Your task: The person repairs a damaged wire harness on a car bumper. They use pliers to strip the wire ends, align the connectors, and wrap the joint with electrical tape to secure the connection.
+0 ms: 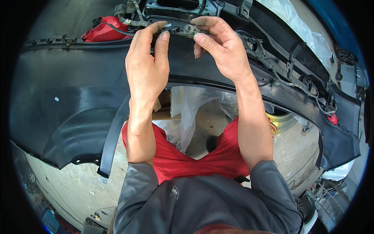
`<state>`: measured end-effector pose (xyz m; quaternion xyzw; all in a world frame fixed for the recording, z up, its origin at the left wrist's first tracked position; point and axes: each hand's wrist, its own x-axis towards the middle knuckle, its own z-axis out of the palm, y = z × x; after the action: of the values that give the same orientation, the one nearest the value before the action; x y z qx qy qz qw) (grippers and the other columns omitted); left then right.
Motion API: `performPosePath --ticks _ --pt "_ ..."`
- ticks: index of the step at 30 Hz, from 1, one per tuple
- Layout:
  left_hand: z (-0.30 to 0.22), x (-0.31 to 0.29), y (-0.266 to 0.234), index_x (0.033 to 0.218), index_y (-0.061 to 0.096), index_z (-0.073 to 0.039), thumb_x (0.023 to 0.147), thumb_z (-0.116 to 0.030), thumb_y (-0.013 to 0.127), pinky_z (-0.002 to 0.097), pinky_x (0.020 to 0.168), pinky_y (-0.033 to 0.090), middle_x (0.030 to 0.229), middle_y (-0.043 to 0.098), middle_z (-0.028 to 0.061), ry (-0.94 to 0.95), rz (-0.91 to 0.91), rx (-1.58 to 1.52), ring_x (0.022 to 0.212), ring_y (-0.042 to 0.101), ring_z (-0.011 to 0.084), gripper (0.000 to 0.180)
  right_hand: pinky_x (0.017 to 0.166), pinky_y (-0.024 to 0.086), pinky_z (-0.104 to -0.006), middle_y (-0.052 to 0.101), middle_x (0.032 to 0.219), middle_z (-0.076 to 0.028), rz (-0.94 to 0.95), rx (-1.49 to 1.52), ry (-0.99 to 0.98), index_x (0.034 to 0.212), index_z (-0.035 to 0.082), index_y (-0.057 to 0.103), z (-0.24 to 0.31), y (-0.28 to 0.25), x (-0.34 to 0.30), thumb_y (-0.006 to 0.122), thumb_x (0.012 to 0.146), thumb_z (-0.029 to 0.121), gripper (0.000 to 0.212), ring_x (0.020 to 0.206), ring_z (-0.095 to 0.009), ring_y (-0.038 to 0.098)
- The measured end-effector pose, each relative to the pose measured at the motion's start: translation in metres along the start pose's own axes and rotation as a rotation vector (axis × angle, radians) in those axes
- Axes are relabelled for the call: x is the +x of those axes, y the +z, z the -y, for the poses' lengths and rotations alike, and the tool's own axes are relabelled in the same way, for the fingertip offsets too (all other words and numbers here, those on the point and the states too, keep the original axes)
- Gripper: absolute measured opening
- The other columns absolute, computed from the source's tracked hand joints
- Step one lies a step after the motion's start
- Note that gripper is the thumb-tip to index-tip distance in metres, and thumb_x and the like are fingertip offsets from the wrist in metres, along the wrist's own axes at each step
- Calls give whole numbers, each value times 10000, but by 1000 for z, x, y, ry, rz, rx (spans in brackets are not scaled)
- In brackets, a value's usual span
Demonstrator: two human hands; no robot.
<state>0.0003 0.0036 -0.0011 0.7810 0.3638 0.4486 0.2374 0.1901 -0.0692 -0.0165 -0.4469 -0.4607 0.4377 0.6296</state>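
Both my hands are raised above a large dark car body panel (97, 64), close together at its far edge. Thumb and fingers of my left hand (146, 64) close on a small dark connector (174, 29) with a pale tip beside it. My right hand (224, 43) pinches a greyish wiring connector (191, 29) between thumb and fingers. The two connectors face each other with a narrow gap between them. Part of each connector is covered by my fingers. A wrapped wiring harness (136, 22) comes in from the left behind my left hand.
A red plastic part (107, 29) lies beyond the panel at the far left. More harness (288, 83) runs along the dark frame at right. Clear plastic sheeting (191, 105) and a cardboard box (165, 102) sit below the panel. A yellowish wheel rim (281, 121) lies right of my knees.
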Motion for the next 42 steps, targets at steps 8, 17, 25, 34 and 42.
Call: performPosePath --ticks 8,17,25,34,42 --pt "-5 -1 -3 1255 718 -31 1020 -144 765 421 823 589 1092 713 140 -10 16 38 946 736 319 266 802 612 -270 709 1221 -60 35 38 21 1389 15 640 -2 -1 0 721 1056 37 343 905 -98 698" --pt "-4 -1 -2 1257 714 -19 1015 -151 767 421 823 593 1108 711 144 -8 10 44 931 740 311 280 809 618 -275 702 1203 -56 15 32 29 1421 6 621 -2 0 -1 696 1041 -16 388 898 -102 705" --pt "-5 -1 -3 1287 717 -37 1080 -196 698 429 867 582 1124 717 150 25 25 138 994 724 349 262 741 628 -285 725 1149 -54 -41 -48 29 1395 -8 634 -2 4 0 705 1046 18 358 827 -112 719" --pt "0 -2 0 1259 718 -37 1099 -200 684 422 843 567 1092 720 137 72 22 187 957 707 324 231 712 576 -244 742 880 -18 -92 -312 59 1326 8 716 9 9 -2 750 1057 122 295 758 -76 691" --pt "-1 -2 1 1259 714 -28 1098 -201 683 417 853 569 1100 724 141 59 17 171 962 708 327 238 706 571 -242 735 896 -12 -89 -420 13 1328 22 731 8 8 -2 751 1054 122 292 755 -72 681"
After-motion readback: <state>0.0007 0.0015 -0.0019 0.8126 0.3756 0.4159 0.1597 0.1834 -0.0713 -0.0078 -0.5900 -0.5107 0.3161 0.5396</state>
